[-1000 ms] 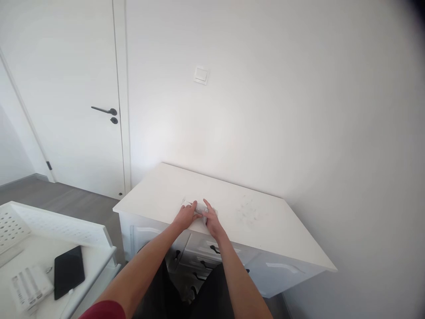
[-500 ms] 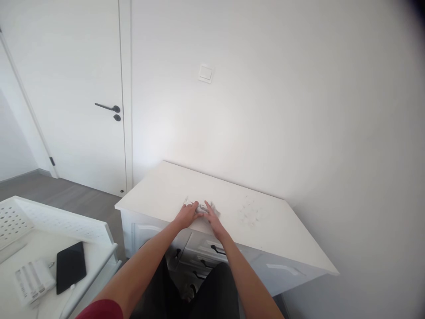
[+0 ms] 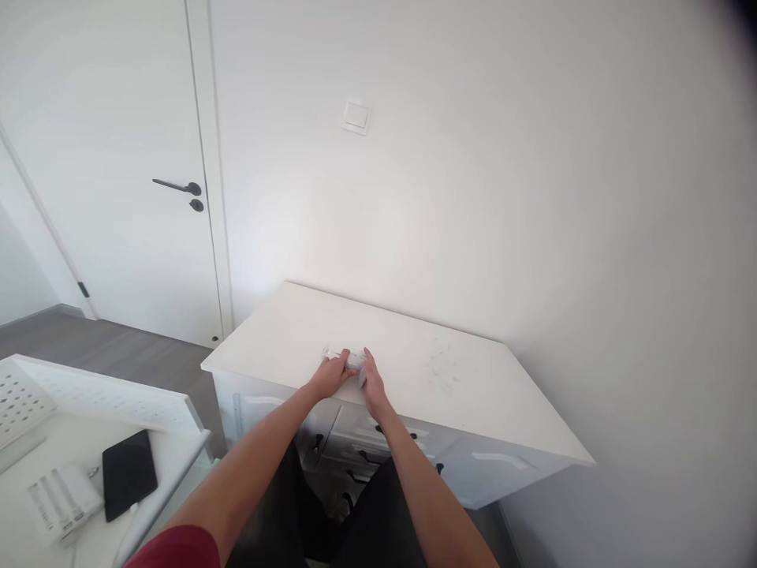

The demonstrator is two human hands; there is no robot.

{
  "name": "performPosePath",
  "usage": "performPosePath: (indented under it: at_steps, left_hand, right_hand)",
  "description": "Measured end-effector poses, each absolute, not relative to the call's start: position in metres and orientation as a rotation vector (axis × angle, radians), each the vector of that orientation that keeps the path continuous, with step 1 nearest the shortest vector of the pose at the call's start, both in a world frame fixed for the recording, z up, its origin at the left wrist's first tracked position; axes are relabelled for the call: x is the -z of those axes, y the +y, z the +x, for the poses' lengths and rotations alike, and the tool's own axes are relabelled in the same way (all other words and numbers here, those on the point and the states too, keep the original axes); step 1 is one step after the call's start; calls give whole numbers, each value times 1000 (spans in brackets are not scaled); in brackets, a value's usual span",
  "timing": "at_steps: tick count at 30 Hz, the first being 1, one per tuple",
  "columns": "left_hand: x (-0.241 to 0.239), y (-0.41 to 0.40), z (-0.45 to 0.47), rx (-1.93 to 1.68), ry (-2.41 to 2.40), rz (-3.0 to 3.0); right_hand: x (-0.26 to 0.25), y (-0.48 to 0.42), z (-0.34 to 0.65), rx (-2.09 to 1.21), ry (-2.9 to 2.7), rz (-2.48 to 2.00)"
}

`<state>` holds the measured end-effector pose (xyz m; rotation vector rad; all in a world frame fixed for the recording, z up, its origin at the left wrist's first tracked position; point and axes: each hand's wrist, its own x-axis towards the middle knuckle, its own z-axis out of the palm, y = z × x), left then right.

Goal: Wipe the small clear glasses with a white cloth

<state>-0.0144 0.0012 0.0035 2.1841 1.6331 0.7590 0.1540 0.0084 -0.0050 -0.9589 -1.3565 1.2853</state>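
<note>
white dresser top [image 3: 473,394]: both hands have closed in on the small pale item [image 3: 353,360]. left hand [image 3: 330,377] and right hand [image 3: 371,383] now pinch it together (previously flatter, fingers spread); item identity unclear.

A white dresser [image 3: 473,394] is set against the wall, right of the door. On its top, near the front edge, a small pale crumpled item [image 3: 353,360] is seen lying; its kind cannot be told. Faint smudges [image 3: 441,369] are noted right of that item.
</note>
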Motion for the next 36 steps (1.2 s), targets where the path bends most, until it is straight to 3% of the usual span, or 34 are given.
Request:
performPosePath:
  at_steps: [5,8,14,19,24,28,36]
  left_hand:
    - [-2,1,-13,-828,1647,2120]
    - [-1,3,-13,-827,1657,2091]
    - [-2,2,-14,-766,1645,2146]
    - [-2,3,-13,-784,1663,2148]
    - [1,5,-12,-809,1662,2122]
    - [0,5,-13,-799,1633,2145]
    - [2,2,-13,-789,1636,2184]
  right_hand:
    - [-17,15,192,-896,-2175,-868]
    - [-18,22,198,-855,-2322,-791]
    - [7,24,175,-1235,-1582,-1018]
    - [1,28,181,-1658,-994,-800]
    - [-1,21,176,-1647,-684,-718]
    - [-5,7,161,-1539,-1024,-763]
    - [-28,9,200,-844,-2204,-1022]
